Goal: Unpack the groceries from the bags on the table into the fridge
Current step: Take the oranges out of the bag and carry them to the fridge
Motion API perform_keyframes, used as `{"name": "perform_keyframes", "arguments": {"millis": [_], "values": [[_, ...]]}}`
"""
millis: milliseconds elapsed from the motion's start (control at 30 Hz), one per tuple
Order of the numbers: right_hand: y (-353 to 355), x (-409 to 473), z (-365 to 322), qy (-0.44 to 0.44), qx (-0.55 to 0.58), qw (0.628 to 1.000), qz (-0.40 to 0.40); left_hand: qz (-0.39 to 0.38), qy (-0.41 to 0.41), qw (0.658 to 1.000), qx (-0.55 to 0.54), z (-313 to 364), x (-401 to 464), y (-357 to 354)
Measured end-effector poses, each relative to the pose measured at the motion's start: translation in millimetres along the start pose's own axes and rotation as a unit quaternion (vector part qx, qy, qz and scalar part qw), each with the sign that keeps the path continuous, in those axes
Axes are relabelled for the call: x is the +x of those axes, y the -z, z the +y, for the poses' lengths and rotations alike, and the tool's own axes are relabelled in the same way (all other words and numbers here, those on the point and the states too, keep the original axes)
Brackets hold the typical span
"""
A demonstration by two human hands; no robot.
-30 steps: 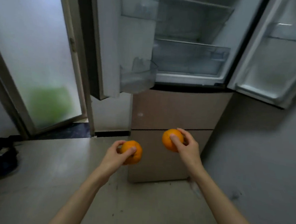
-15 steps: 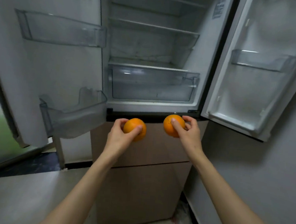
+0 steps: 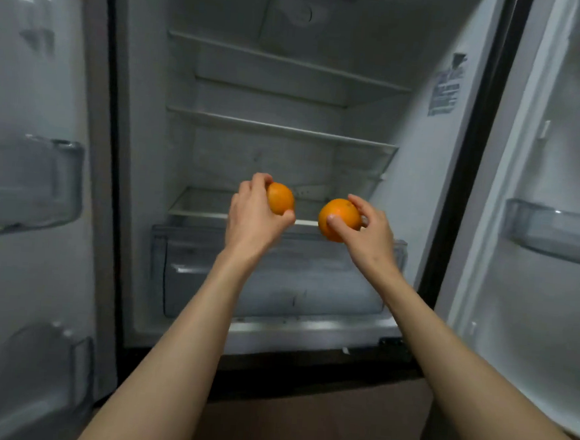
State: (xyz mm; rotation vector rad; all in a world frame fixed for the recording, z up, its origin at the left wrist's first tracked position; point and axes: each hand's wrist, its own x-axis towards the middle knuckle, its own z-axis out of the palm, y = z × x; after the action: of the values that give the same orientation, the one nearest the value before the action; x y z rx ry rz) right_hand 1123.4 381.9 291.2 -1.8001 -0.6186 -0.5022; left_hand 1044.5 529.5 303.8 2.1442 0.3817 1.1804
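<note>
The fridge point(image 3: 140, 175) stands open in front of me, both doors swung wide. My left hand point(image 3: 251, 217) grips an orange point(image 3: 280, 198) between thumb and fingers. My right hand point(image 3: 370, 232) grips a second orange point(image 3: 338, 218) the same way. Both oranges hover at the front edge of the lowest glass shelf point(image 3: 200, 202), just above the clear crisper drawer point(image 3: 277, 280). The bags and the table are out of view.
Two more glass shelves point(image 3: 278, 126) sit higher in the compartment, and no food shows on any shelf. The left door carries clear bins point(image 3: 27, 184), the right door a clear bin point(image 3: 555, 235). A brown lower drawer front point(image 3: 319, 421) lies below the compartment.
I have stepped closer and my view has tilted up into the compartment. Both hands have risen with the oranges from the brown drawer front to the lowest shelf's edge.
</note>
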Motion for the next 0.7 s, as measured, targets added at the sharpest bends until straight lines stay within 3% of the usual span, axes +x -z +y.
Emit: {"name": "perform_keyframes", "arguments": {"millis": [100,200,367,500,700], "values": [[-18.7,39.7,12.8,0.003,-0.024,0.999,-0.023,-0.047,-0.038,0.996,0.069,-12.4,29.3,-18.9],[-36.2,69.1,30.1,-0.001,-0.065,0.996,-0.059,-0.089,0.001,0.994,0.067,-25.8,52.4,-32.1],[-52.7,98.6,52.1,-0.05,-0.122,0.979,-0.155,-0.168,0.082,0.967,0.171,-49.6,71.7,-55.6],[-61.7,111.1,64.1,-0.054,-0.191,0.95,-0.239,-0.228,0.115,0.945,0.205,-62.1,79.8,-70.2],[-70.5,114.1,70.2,-0.013,-0.282,0.907,-0.313,-0.295,0.081,0.917,0.256,-65.1,84.9,-77.0]]}}
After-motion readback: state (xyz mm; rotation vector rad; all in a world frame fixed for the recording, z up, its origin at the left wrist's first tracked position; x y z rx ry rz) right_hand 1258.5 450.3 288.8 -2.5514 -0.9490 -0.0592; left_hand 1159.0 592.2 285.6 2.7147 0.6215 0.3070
